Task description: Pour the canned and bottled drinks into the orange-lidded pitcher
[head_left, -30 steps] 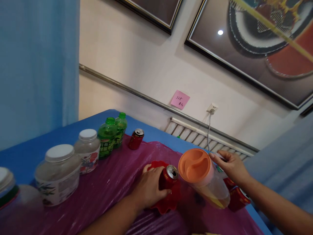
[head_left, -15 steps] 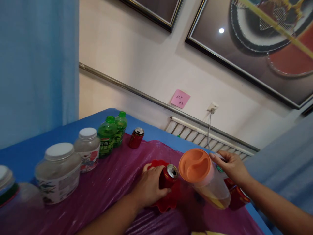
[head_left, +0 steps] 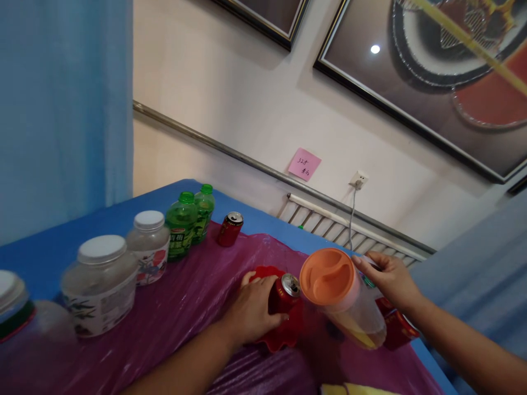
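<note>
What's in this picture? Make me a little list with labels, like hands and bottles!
Left hand: around a red can
Right hand: holding a tilted pitcher with an orange lid
Red dish: below the can; touching or not, can't tell
Jars: white lids, on the left
Bottles: two, green, beside a second can
Table: blue, under a purple sheet
Wall: pink note

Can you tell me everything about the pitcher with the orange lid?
The pitcher has a round orange lid with a curvy dip, and a cloudy, see-through body that looks like plastic. Yellowish colour shows low inside, maybe a drink. It leans, its lid toward the red can; I can't tell whether they touch. The right hand's grip holds its side away from the can, over the purple sheet.
</note>
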Action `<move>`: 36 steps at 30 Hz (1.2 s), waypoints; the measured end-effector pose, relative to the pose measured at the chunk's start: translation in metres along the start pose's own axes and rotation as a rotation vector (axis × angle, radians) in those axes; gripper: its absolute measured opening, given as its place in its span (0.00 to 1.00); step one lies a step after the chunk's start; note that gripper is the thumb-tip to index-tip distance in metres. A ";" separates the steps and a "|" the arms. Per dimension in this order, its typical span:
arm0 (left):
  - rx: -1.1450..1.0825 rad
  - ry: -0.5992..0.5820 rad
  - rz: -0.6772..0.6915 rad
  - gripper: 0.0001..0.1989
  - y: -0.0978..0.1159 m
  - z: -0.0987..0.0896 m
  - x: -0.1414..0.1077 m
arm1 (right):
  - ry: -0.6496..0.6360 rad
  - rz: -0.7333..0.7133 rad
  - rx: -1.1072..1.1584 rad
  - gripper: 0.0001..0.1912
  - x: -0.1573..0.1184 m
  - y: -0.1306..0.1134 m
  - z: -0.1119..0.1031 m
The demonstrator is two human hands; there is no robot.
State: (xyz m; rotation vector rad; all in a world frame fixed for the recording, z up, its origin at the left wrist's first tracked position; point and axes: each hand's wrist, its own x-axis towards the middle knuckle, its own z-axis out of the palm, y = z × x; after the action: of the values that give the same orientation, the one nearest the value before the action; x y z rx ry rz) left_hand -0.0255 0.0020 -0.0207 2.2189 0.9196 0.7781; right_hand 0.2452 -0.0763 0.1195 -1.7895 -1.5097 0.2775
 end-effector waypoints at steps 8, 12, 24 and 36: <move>0.020 0.006 -0.002 0.31 0.000 0.000 0.000 | 0.005 0.011 0.009 0.28 -0.002 -0.004 0.001; 0.024 0.013 -0.005 0.32 -0.001 0.000 0.000 | 0.024 -0.014 -0.022 0.28 -0.001 -0.006 0.001; -0.004 0.009 0.000 0.32 -0.001 0.000 0.000 | 0.050 -0.032 -0.036 0.30 -0.001 -0.010 -0.001; 0.037 0.005 -0.005 0.33 -0.006 0.002 0.001 | -0.004 0.003 0.004 0.29 0.003 0.004 -0.001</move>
State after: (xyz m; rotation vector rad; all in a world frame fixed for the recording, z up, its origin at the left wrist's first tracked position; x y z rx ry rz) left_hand -0.0255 0.0056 -0.0261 2.2472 0.9484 0.7705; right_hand 0.2497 -0.0744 0.1186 -1.7898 -1.5087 0.2857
